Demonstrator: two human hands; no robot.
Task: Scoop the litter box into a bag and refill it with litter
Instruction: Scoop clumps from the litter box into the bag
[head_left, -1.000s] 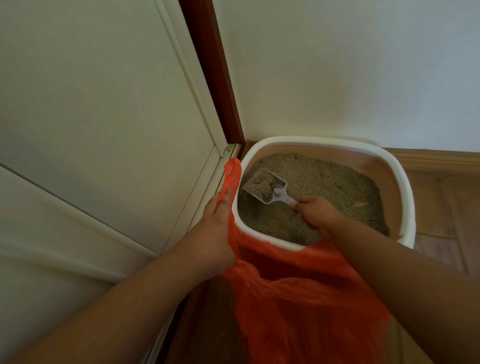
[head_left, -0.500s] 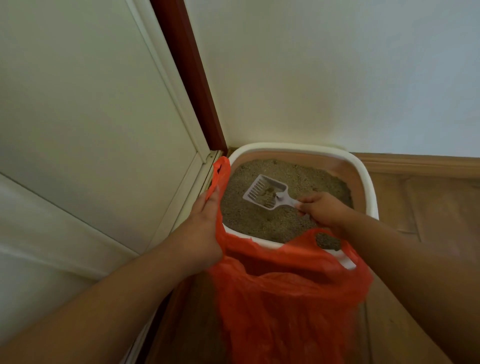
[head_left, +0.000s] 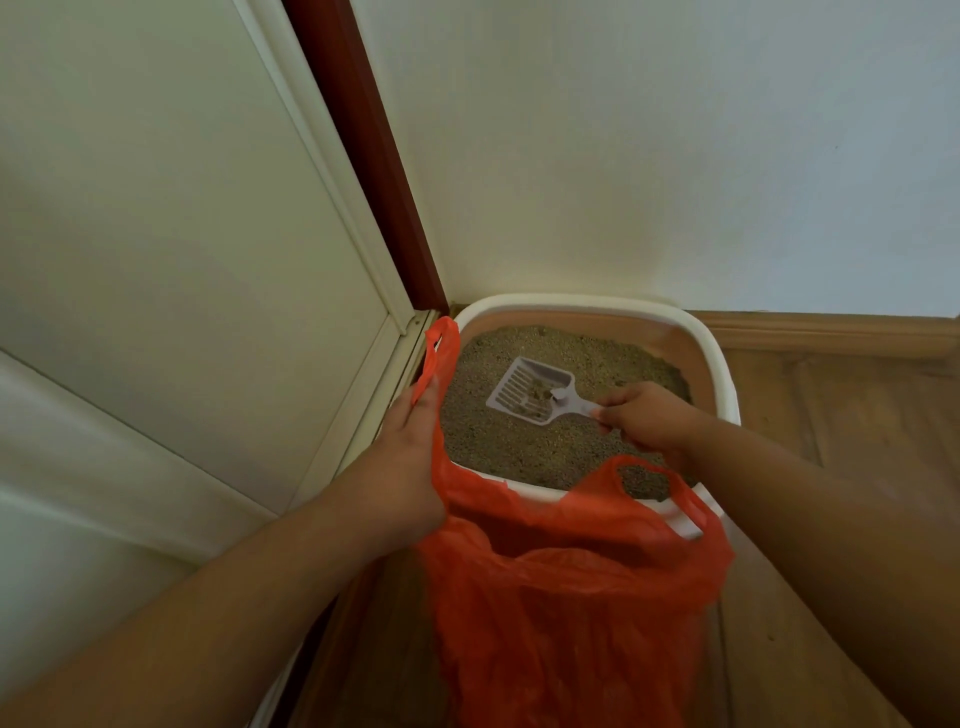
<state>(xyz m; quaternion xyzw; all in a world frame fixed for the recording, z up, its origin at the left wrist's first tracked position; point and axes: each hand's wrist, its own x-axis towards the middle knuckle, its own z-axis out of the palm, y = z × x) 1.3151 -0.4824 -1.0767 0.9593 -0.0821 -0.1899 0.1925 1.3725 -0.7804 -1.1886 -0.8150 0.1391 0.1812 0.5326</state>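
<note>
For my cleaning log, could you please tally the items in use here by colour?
Orange: 1, the bag
White: 1, the litter box
Pale grey: 1, the scoop
Total: 3

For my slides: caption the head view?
Right hand lifts slotted scoop over litter box; left hand holds orange bag.

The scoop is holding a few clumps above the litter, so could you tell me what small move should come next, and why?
Probably carry the scoop toward the orange bag and tip it in: the right hand holds its handle, and the left hand holds the bag open beside the litter box.
</note>
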